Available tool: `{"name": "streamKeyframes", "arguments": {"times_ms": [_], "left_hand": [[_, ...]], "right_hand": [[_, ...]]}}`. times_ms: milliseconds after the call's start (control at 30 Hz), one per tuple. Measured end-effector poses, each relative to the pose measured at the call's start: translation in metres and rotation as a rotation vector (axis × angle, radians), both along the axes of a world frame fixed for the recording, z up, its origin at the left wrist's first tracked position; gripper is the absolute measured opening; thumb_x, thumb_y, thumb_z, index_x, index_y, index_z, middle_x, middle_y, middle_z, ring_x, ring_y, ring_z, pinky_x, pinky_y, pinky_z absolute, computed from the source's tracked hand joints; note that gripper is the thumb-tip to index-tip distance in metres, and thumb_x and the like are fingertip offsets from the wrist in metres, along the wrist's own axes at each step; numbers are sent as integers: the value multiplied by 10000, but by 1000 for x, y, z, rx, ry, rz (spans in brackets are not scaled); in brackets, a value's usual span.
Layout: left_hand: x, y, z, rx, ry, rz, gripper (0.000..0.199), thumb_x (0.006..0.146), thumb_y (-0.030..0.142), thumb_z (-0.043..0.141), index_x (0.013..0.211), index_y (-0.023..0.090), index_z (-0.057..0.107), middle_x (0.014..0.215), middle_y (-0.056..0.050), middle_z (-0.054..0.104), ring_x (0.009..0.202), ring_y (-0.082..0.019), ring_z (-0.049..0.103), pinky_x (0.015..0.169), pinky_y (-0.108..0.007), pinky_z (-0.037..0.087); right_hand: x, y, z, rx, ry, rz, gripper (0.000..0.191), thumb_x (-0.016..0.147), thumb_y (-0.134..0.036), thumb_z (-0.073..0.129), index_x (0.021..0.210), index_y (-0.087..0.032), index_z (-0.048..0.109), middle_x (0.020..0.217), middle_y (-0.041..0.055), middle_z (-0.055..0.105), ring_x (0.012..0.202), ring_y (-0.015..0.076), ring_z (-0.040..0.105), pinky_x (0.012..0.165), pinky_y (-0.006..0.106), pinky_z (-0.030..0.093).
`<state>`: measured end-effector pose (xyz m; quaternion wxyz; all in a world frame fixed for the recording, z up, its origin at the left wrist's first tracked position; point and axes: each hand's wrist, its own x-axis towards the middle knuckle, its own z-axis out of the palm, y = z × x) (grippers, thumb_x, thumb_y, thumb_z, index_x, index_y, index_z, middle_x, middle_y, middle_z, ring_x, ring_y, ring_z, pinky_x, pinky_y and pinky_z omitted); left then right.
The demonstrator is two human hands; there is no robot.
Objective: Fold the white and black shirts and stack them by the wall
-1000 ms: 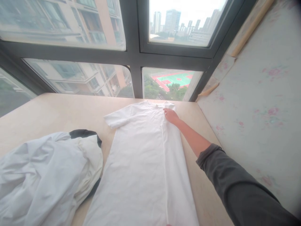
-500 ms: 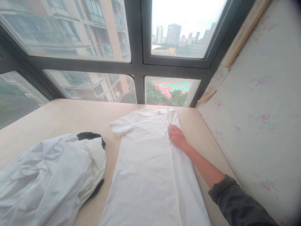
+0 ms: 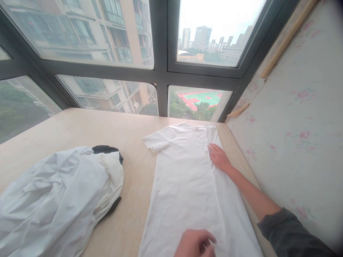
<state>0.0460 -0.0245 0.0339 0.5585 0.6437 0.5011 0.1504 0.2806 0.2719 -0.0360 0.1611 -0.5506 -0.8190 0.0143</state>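
Observation:
A white short-sleeved T-shirt [image 3: 184, 185] lies spread on the pale tabletop, collar toward the window. Its left sleeve sticks out sideways; a long crease or fold edge runs down its right part. My right hand [image 3: 219, 157] rests flat on the shirt's right side below the shoulder, fingers stretched out. At the bottom edge my left hand [image 3: 195, 243] is over the lower shirt, fingers loosely bent and apart from the thumb, nothing visible between them. It is slightly blurred and partly cut off, so whether it touches the cloth I cannot tell.
A crumpled heap of white and cream clothes [image 3: 59, 192] with black parts lies on the left of the wooden tabletop [image 3: 112, 125]. Dark-framed windows [image 3: 162, 67] stand along the back. A flower-patterned wall [image 3: 297, 142] borders the right side.
The T-shirt has slid to the right across the tabletop, with my right hand moving along on it. My left hand has come into view at the bottom. The clothes heap stays put.

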Motion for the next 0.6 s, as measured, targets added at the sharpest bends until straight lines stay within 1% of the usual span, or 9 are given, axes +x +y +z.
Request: {"name": "streamKeyframes", "arguments": {"times_ms": [67, 133, 200, 267, 333, 400, 500, 533, 600], "left_hand": [[-49, 47, 7, 142, 103, 295, 239, 931, 280, 491, 1056, 209, 682, 874, -13, 738, 772, -145, 675, 797, -261, 522], [-104, 101, 18, 281, 372, 538, 223, 917, 319, 495, 968, 221, 689, 878, -5, 740, 806, -151, 683, 792, -240, 506], [-152, 157, 28, 329, 516, 703, 286, 935, 333, 444, 1062, 187, 655, 1046, -65, 723, 932, -192, 675, 872, -292, 486], [-187, 207, 33, 360, 625, 807, 403, 943, 342, 423, 1258, 124, 550, 1250, -155, 633, 1064, -240, 636, 949, -357, 459], [-207, 250, 32, 383, 709, 844, 548, 923, 370, 473, 1380, 70, 436, 1390, -240, 504, 1229, -305, 543, 1014, -414, 419], [-218, 283, 27, 376, 765, 809, 578, 869, 382, 558, 1347, 66, 484, 1384, -262, 493, 1275, -359, 499, 1015, -447, 416], [-229, 319, 19, 334, 796, 678, 319, 768, 306, 645, 1041, 144, 679, 1172, -181, 648, 1143, -344, 593, 931, -398, 467], [-232, 328, 18, 324, 796, 638, 232, 745, 273, 650, 944, 165, 696, 1086, -146, 685, 1078, -316, 625, 894, -365, 479], [-237, 343, 19, 321, 790, 586, 158, 728, 233, 629, 862, 184, 696, 965, -96, 718, 970, -263, 658, 826, -310, 484]], "right_hand": [[-1, 0, -1, -2, 3, 1, 488, 965, -270, 332, 1382, -148, 554, 1505, 102, 474, 1414, 255, 389, 1173, 430, 312], [-1, 0, -2, -1, 9, 2, 489, 962, -272, 333, 1381, -149, 556, 1505, 104, 474, 1413, 260, 391, 1170, 439, 318], [-1, 0, -3, 5, 14, 0, 489, 960, -273, 335, 1378, -156, 560, 1502, 105, 477, 1409, 264, 398, 1167, 449, 326], [-1, 0, -3, 15, 13, 0, 487, 958, -272, 338, 1375, -166, 566, 1499, 105, 481, 1405, 265, 405, 1164, 453, 332], [-1, 0, -4, 28, 7, 5, 482, 957, -268, 342, 1372, -180, 572, 1494, 104, 488, 1399, 260, 414, 1164, 449, 337], [0, 0, -5, 47, 3, 12, 477, 963, -267, 338, 1368, -182, 576, 1484, 104, 499, 1392, 255, 423, 1163, 448, 341], [1, 0, -6, 79, 0, 29, 475, 975, -272, 324, 1359, -154, 577, 1469, 115, 513, 1381, 255, 436, 1154, 460, 356], [1, 0, -6, 85, -2, 33, 475, 978, -274, 321, 1357, -144, 577, 1468, 119, 513, 1380, 258, 436, 1150, 463, 361], [1, 0, -6, 90, -7, 37, 474, 981, -275, 320, 1356, -135, 573, 1472, 121, 509, 1381, 262, 432, 1147, 464, 363]]}}
